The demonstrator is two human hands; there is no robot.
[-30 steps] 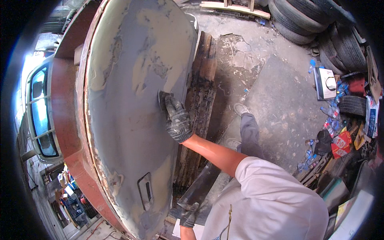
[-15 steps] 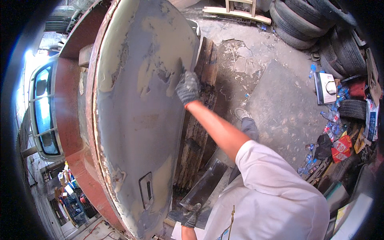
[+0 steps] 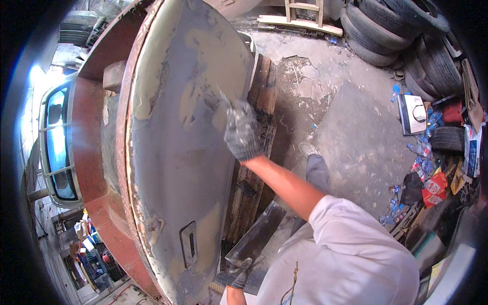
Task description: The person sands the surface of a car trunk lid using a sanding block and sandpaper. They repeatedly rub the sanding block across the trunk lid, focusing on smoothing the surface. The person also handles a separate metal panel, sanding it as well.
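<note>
A large curved vehicle body panel (image 3: 173,147), patched in grey and cream with worn bare spots, stands in front of me on the left. My right hand (image 3: 242,132), in a dark grey knit glove, is closed on a thin, pointed flat-bladed scraper (image 3: 224,97) at the panel's right side. Motion blurs the blade, and whether it touches the surface is unclear. My left hand (image 3: 240,274), also gloved, is low by the panel's lower right end, beside a dark flat sheet (image 3: 258,230). Its fingers show poorly against dark things, so any hold is hidden.
A rusty, worn beam (image 3: 262,96) runs along the panel's right side. Stacked tires (image 3: 373,30) fill the far right, with plastic bottles (image 3: 421,147) and bags below them. A wooden frame (image 3: 304,18) lies at the back. My shoe (image 3: 308,149) rests on the concrete floor (image 3: 356,137).
My right hand has moved downward and nearer to me along the panel, taking the scraper with it. The left hand stays almost where it was.
</note>
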